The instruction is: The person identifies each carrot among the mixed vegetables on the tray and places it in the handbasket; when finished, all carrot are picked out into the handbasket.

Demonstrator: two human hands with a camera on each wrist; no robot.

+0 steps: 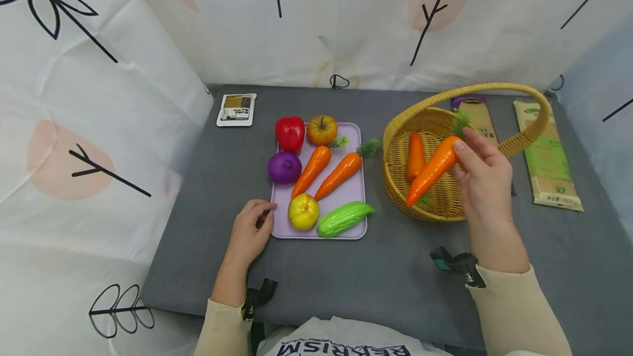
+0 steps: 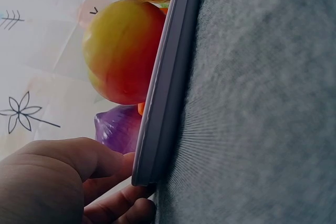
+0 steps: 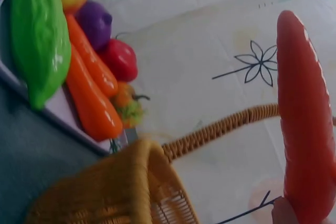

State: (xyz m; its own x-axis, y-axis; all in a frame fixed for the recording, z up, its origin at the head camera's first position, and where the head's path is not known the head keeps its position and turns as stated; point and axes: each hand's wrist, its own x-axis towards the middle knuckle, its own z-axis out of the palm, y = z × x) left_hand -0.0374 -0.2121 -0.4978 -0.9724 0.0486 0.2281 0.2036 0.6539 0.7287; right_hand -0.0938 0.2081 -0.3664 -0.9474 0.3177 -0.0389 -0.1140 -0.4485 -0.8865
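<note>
My right hand (image 1: 482,172) pinches a toy carrot (image 1: 433,171) near its leafy end, holding it tilted over the wicker basket (image 1: 447,210). Inside that basket lies another carrot (image 1: 416,155). In the right wrist view the held carrot (image 3: 307,119) fills the right side. My left hand (image 1: 253,229) grips the left rim of a lilac tray (image 1: 282,229), thumb above and fingers below in the left wrist view. On the tray are two carrots (image 1: 340,174), a red bell pepper (image 1: 289,133), a small pumpkin (image 1: 322,129), a purple onion (image 1: 284,168), a yellow fruit (image 1: 304,212) and a green bitter melon (image 1: 345,218).
A white packet (image 1: 236,110) lies at the back left of the grey table (image 1: 198,268). Right of the basket lies a green and beige package (image 1: 549,158), and a purple-topped one (image 1: 477,114) is partly hidden behind the tall basket handle (image 1: 484,88). Patterned cloth hangs around the table.
</note>
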